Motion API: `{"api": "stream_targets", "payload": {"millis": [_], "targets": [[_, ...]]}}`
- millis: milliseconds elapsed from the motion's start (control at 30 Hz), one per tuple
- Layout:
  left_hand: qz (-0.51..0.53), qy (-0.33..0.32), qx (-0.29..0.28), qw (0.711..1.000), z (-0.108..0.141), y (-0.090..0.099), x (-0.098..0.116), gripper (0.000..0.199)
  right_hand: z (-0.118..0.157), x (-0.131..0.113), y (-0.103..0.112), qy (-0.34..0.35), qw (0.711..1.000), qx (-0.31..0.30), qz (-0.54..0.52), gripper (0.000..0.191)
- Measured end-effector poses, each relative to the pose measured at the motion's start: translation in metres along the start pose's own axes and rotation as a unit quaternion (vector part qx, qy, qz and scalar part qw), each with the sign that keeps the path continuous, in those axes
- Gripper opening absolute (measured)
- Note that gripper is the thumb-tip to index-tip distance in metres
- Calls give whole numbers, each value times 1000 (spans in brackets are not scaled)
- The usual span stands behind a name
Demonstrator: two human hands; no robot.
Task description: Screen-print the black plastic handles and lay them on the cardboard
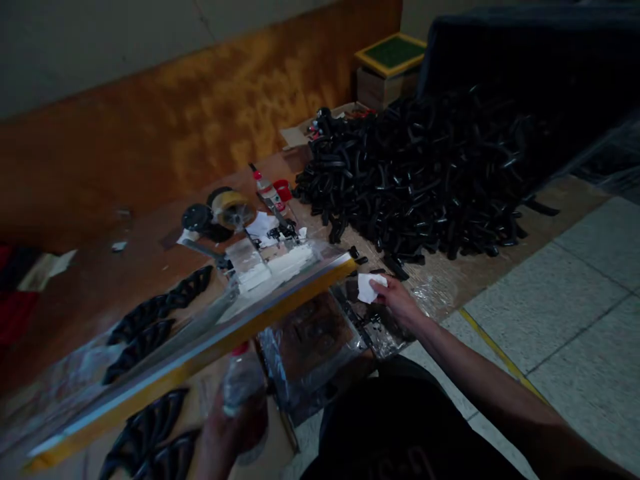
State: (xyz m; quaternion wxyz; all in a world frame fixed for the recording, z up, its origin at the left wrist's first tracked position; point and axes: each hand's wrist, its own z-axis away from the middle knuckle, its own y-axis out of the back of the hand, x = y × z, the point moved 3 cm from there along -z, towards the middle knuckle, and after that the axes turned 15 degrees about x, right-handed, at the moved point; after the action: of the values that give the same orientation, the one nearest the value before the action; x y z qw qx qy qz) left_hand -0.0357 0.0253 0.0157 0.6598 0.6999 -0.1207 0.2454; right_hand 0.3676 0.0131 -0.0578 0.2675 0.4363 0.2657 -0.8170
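Observation:
My right hand (pixel 393 298) pinches a white piece of cloth or paper (pixel 371 287) near the right end of a long yellow-edged frame (pixel 280 300). Lower down, my left hand (pixel 223 427) is closed around a clear bottle (pixel 243 383) with a red cap; motion blurs it. The frame runs diagonally across the view, between the bottle and the worktable (pixel 150 260). A plastic-wrapped board (pixel 315 333) lies below the frame, between my two hands.
A large pile of black curved pieces (pixel 415 180) fills the back right. Rows of similar pieces (pixel 160 300) lie left. Tape rolls (pixel 233 209), a red-capped bottle (pixel 270 192) and white scraps (pixel 263 228) sit mid-table. Behind stands a box (pixel 383 88) with a green-and-yellow frame.

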Motion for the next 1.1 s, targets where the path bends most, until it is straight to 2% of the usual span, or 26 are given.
{"api": "stream_targets", "payload": {"millis": [100,167,300,433,533,800,967,1100], "targets": [[-34,-29,-130,991,31,-35,43,58,9,1,-2,-5,1000,-16,0,43],[-91,-79,-177,977,42,-55,74,63,15,3,-3,-5,1000,-28,5,44],[-168,-176,-197,950,45,-80,125,64,24,7,1,14,998,-47,27,44],[-189,-260,-191,928,42,-91,152,63,24,8,9,59,996,-41,52,39],[-210,-283,-184,918,40,-93,160,61,22,6,15,67,996,-31,59,39],[-226,-279,-184,915,35,-92,168,64,18,5,15,90,991,-25,98,41],[-205,-290,-163,921,29,-87,160,66,27,1,4,115,985,-37,125,41],[-153,-227,-193,942,23,-82,141,69,43,-9,-12,156,971,-61,171,33]]}}
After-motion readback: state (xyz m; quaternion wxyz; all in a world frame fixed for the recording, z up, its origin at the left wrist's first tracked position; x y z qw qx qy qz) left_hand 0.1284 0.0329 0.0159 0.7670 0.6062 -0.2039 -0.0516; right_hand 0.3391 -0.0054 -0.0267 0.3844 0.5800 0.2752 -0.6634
